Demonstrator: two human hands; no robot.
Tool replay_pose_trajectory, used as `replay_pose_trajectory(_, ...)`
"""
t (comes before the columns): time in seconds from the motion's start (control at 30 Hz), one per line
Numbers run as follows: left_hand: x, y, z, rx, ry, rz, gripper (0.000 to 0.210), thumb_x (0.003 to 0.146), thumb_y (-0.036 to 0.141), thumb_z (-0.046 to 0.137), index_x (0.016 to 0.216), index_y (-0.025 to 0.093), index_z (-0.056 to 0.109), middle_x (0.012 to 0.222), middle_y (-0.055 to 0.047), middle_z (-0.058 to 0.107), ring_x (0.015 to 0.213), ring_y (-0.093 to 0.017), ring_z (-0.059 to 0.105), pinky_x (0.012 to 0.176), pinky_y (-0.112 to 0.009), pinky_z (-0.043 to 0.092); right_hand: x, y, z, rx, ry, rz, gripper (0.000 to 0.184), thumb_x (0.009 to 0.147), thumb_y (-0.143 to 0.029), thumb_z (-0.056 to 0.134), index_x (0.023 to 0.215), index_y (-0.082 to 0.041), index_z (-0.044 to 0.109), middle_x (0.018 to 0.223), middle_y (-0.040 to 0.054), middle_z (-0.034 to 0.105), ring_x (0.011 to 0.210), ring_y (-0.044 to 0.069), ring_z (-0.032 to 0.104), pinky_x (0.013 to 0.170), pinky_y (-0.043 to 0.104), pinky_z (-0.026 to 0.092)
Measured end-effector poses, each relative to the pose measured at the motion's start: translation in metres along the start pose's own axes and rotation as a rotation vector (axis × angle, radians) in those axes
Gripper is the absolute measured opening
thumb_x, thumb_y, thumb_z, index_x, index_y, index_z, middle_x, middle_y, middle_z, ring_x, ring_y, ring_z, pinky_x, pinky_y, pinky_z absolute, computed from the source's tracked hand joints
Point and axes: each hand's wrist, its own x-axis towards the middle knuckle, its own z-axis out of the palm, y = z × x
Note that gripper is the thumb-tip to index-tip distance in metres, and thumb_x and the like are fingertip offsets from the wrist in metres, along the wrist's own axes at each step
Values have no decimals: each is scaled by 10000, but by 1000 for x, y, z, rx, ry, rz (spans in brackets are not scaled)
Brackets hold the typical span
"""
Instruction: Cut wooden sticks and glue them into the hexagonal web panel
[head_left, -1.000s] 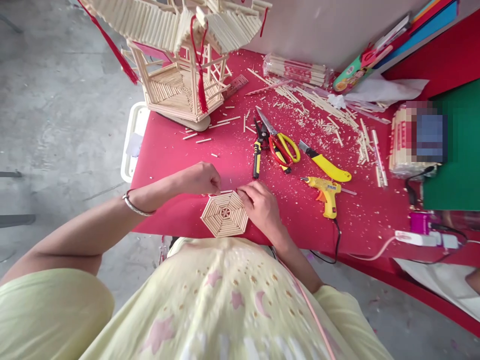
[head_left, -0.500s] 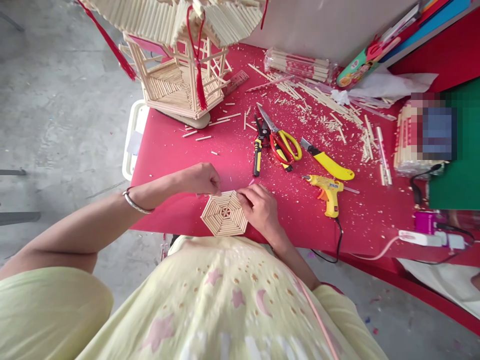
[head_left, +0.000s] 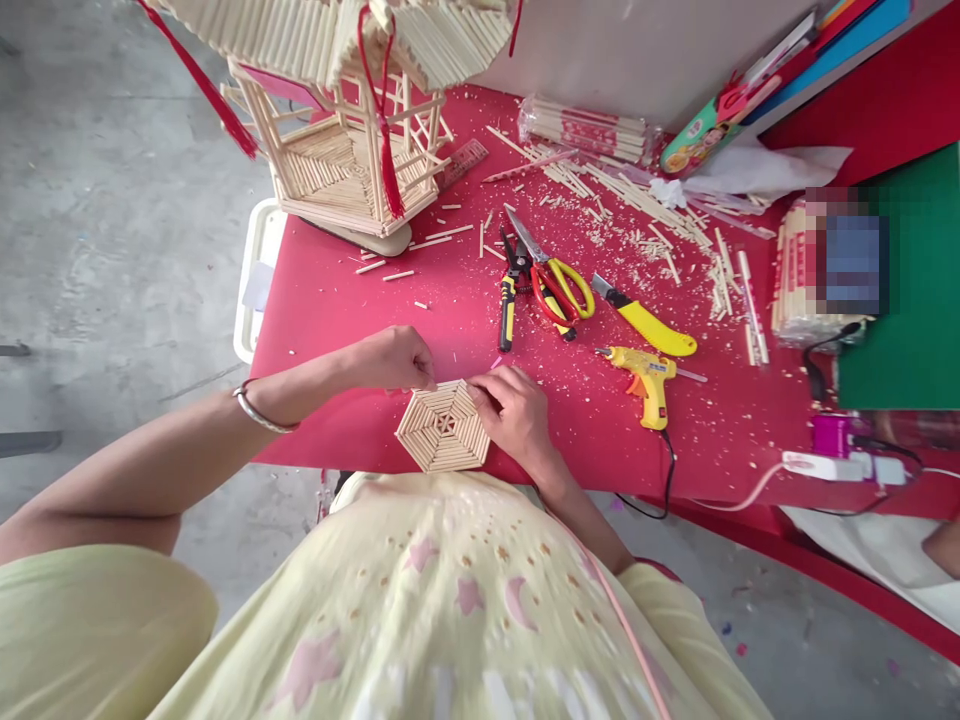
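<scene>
A hexagonal panel of wooden sticks [head_left: 454, 452], laid in a spiderweb pattern, sits on the red table [head_left: 337, 320] near its front edge. My right hand [head_left: 514, 412] is closed on the panel's upper right edge, thumb on top. My left hand [head_left: 401, 357] is curled by the upper left edge; what its fingers pinch, if anything, is hidden. A yellow hot glue gun [head_left: 646, 380] lies to the right.
A stick-built pavilion [head_left: 337, 180] with red tassels stands at the back left. Pliers [head_left: 508, 300], scissors [head_left: 566, 285] and a yellow-handled knife [head_left: 652, 325] lie mid-table. Loose sticks [head_left: 637, 195], crumbs and bagged stick bundles [head_left: 585, 130] spread behind. A power strip [head_left: 829, 465] is at right.
The camera view has shifted slightly, so the table's things appear a little further left. Both hands keep nearly the same pose at the panel.
</scene>
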Motion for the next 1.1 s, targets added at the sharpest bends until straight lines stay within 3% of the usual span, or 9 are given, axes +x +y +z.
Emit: replay_pose_trajectory(1.1, 5, -8, 1, -95, -31, 26, 114, 681, 282, 691, 648, 195, 757, 479, 22, 602, 450, -124, 576, 468, -214, 453, -1, 1, 1, 0, 9, -7, 226, 1043, -326, 537, 1080, -244, 744, 1002, 60, 725, 980, 218, 630, 899, 368, 482)
